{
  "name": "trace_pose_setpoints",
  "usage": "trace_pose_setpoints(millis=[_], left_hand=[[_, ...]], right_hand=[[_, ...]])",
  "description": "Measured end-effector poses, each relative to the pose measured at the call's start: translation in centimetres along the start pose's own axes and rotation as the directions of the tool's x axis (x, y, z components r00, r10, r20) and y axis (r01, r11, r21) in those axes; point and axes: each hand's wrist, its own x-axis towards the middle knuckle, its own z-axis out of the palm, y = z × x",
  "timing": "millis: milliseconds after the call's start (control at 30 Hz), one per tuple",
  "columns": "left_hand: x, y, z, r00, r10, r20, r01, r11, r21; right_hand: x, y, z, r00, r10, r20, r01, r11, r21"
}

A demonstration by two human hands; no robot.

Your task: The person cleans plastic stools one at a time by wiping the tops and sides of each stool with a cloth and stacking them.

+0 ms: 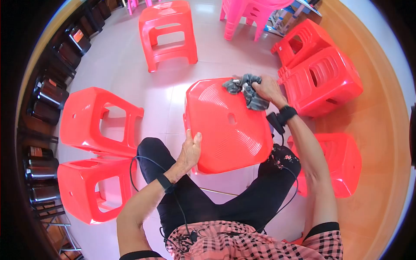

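A red plastic stool (229,143) stands between my knees, its ringed seat with a small central hole facing up. My left hand (190,151) grips the seat's left edge, thumb on top and the fingers hidden below the rim. At the far right corner of the seat, my right hand (269,90) is closed on a crumpled dark grey cloth (253,97). The cloth lies against the seat surface and hangs a little over its far edge.
Red stools lie to the left (80,115), and another (169,13) stands ahead. Stacked red stools (323,82) are at the right, with one more stool (346,164) below them. A pink chair (242,15) is at the back. Black containers (50,93) line the left wall.
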Motion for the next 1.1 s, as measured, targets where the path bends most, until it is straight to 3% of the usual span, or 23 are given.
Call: trace_pose_setpoints(millis=[133,333,400,467,500,533,567,667,733,767,800,867,933,1100], left_hand=[[-0.3,0.7,0.0,0.998,-0.061,0.021,0.062,0.998,-0.018],[-0.5,0.9,-0.2,0.991,-0.123,0.046,0.122,0.992,0.041],[-0.3,0.7,0.1,0.987,-0.148,0.056,0.145,0.988,0.051],[-0.4,0.9,0.2,0.994,-0.104,-0.017,0.104,0.994,0.029],[-0.1,-0.6,0.0,0.996,0.004,0.086,-0.006,1.0,0.025],[0.0,-1.9,-0.2,0.995,0.012,0.101,-0.016,0.999,0.036],[0.0,-3.1,-0.5,0.973,-0.066,0.222,0.011,0.971,0.24],[0.5,-3.3,-0.3,0.97,-0.075,0.231,0.005,0.958,0.288],[0.4,-1.8,0.1,1.0,-0.009,-0.019,0.011,0.997,0.072],[-0.2,-0.4,0.5,0.997,0.014,-0.07,-0.006,0.995,0.101],[-0.2,0.4,0.3,0.998,0.014,-0.061,-0.008,0.994,0.105],[0.0,1.3,0.1,0.999,-0.047,0.025,0.046,0.999,0.029],[0.2,0.7,0.5,1.0,0.003,0.001,-0.003,1.0,0.013],[0.2,0.8,0.5,0.997,0.063,-0.035,-0.062,0.997,0.044]], right_hand=[[4.7,-5.3,2.2,0.998,0.038,0.045,-0.038,0.999,0.002],[2.3,-15.3,4.9,0.958,-0.281,-0.048,0.286,0.943,0.172],[0.1,-16.7,5.1,0.847,-0.528,-0.065,0.528,0.818,0.228],[-3.3,-18.4,5.3,0.752,-0.654,0.08,0.578,0.714,0.395],[-4.9,-19.1,5.7,0.628,-0.766,0.137,0.64,0.608,0.47],[-6.1,-19.7,6.1,0.483,-0.858,0.176,0.676,0.493,0.547],[-6.8,-20.0,6.3,0.499,-0.851,0.164,0.673,0.5,0.545],[-6.3,-19.3,6.7,0.577,-0.813,0.077,0.708,0.545,0.45],[-3.4,-17.2,6.2,0.735,-0.677,0.022,0.652,0.716,0.25],[-2.5,-15.9,5.8,0.766,-0.642,-0.025,0.622,0.731,0.28],[-1.6,-14.7,5.2,0.794,-0.604,-0.072,0.593,0.743,0.309],[-0.1,-12.1,4.9,0.847,-0.519,-0.111,0.531,0.826,0.187],[0.8,-8.8,4.3,0.954,-0.284,-0.093,0.296,0.941,0.164],[-0.5,-0.1,1.6,0.998,-0.058,-0.026,0.06,0.993,0.097]])
